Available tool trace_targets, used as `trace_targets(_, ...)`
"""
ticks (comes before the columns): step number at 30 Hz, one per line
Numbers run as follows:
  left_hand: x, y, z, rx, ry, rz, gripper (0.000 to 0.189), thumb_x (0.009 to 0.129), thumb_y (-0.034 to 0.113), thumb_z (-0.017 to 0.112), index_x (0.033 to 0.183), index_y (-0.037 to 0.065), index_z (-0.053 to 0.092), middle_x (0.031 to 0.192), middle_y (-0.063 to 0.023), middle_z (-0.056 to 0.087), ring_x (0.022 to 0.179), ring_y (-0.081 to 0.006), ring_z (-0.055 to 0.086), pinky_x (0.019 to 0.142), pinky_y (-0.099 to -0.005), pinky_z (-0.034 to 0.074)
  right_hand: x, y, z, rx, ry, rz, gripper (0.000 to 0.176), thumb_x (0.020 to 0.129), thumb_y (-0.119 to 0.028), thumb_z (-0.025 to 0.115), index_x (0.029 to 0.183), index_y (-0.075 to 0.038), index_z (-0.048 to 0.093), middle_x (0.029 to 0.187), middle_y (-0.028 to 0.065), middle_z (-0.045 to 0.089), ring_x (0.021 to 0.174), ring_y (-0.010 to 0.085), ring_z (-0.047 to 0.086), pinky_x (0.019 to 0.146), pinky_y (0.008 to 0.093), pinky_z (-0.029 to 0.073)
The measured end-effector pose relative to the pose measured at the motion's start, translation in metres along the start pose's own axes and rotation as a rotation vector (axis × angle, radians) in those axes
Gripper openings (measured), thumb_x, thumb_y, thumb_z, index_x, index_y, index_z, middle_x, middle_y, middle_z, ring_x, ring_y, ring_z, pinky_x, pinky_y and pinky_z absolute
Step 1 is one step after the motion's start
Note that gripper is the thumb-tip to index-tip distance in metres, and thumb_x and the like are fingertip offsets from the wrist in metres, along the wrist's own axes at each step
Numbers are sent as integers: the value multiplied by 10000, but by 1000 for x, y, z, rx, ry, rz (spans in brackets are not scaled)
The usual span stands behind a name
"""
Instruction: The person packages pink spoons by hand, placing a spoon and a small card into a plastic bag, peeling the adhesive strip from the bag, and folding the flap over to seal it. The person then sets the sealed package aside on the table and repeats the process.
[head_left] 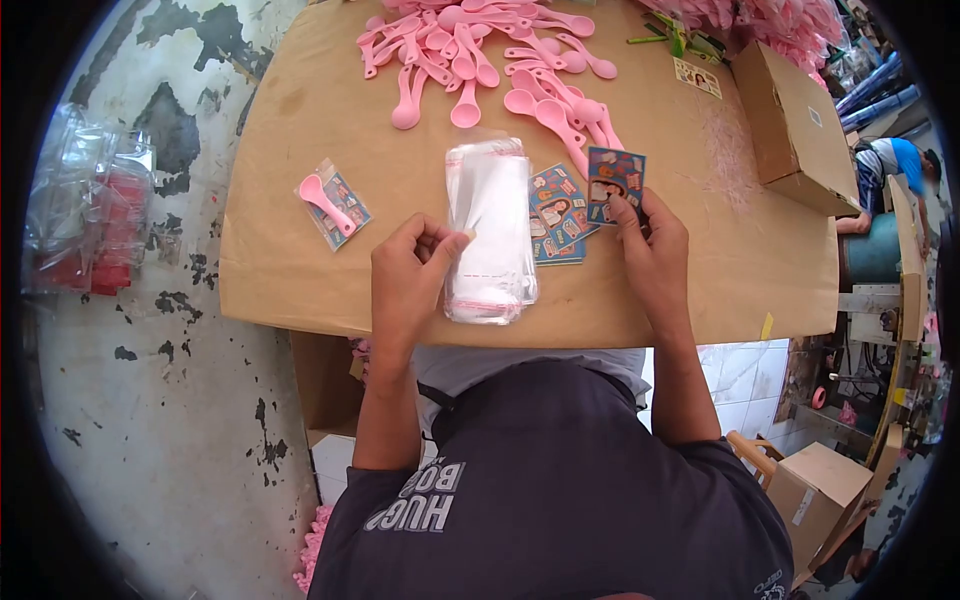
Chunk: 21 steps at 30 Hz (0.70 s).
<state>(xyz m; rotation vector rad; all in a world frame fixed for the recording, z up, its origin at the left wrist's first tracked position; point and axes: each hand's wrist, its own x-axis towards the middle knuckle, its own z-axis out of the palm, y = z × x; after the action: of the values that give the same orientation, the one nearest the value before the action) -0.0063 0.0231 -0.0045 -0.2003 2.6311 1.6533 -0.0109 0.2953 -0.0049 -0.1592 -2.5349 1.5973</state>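
one stack of clear bags (492,215) lies lengthwise near-to-far on the bench (720,290), just right of the left hand (412,262), the nearer one, its thumb and finger pinching the stack's left edge. the right hand (657,240) pinches one card (620,170), right of the card pile (556,212). left: one bagged spoon (325,207). far: pink spoons (466,62), too many to count.

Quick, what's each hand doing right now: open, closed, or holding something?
Left hand: touching the edge of the clear bags; whether it grips one cannot be told.
Right hand: closed, holding a printed card.
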Motion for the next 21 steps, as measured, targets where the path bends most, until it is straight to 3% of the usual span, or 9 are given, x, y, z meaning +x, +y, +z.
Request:
trace_targets(2, -1, -6, 0, -40, 33, 12, 210, 909, 144, 777, 901, -53, 703, 678, -37, 642, 601, -80, 519, 578, -274, 439, 0, -2, 0, 127, 19, 8, 254, 1040, -232, 635, 1145, -9, 698, 801, -8, 627, 641, 34, 484, 561, 245, 391)
trace_targets(6, -6, -10, -1, -90, 68, 79, 202, 944, 130, 735, 958, -71, 721, 762, -60, 678, 672, -62, 548, 616, -256, 446, -8, -22, 14, 456, -76, 4, 257, 1055, -243, 616, 1160, -18, 683, 797, -27, 623, 607, 15, 453, 545, 211, 381)
trace_targets(8, -7, -10, -4, -68, 73, 98, 207, 952, 131, 727, 978, -74, 723, 803, -70, 693, 699, -53, 554, 627, -252, 447, -16, -33, 20, 649, -408, 195, 252, 1058, -241, 610, 1169, -24, 673, 808, -19, 631, 596, 11, 456, 540, 214, 396)
trace_targets(11, -7, -16, -8, 14, 121, 166, 220, 995, 165, 701, 1041, -46, 747, 906, -11, 695, 762, -34, 550, 668, -195, 436, -22, -32, 39, 486, -610, 178, 243, 1050, -229, 619, 1155, -15, 666, 848, -9, 647, 616, 18, 497, 548, 219, 423)
trace_targets(13, -3, -21, -8, -422, 226, 126, 228, 1015, 165, 673, 1096, -43, 722, 1034, -79, 723, 875, -92, 647, 787, -222, 520, -26, -31, 45, 428, -550, 92, 244, 1047, -221, 620, 1163, -9, 658, 851, -4, 654, 635, 25, 521, 551, 221, 436)
trace_targets(14, -2, -22, -11, -425, 237, 125, 228, 1015, 165, 673, 1096, -43, 722, 1034, -79, 723, 875, -92, 647, 787, -222, 520, -26, -31, 47, 374, -487, 12, 247, 1044, -213, 621, 1171, -3, 650, 855, 1, 661, 654, 31, 545, 554, 222, 450)
trace_targets(16, -2, -13, -16, -901, 145, 32, 257, 1029, 121, 634, 1209, -63, 640, 1043, -148, 744, 933, -202, 725, 847, -296, 580, -27, -39, 41, 370, -475, 38, 237, 1033, -174, 627, 1178, 12, 644, 861, 7, 666, 705, 43, 575, 578, 225, 478)
trace_targets(18, -5, -5, -18, -992, 111, -11, 262, 1025, 120, 639, 1219, -56, 622, 1054, -167, 744, 985, -234, 729, 874, -325, 594, -28, -39, 38, 367, -304, 22, 230, 1022, -153, 642, 1175, 18, 654, 879, 13, 675, 733, 45, 586, 597, 234, 496)
trace_targets(21, -4, -7, -12, -1076, 54, -25, 260, 1012, 116, 656, 1212, -44, 609, 1070, -187, 744, 1045, -270, 732, 912, -361, 606, -31, -33, 32, 327, -329, 15, 229, 1014, -168, 663, 1155, 13, 656, 875, -2, 663, 692, 37, 571, 584, 218, 478)
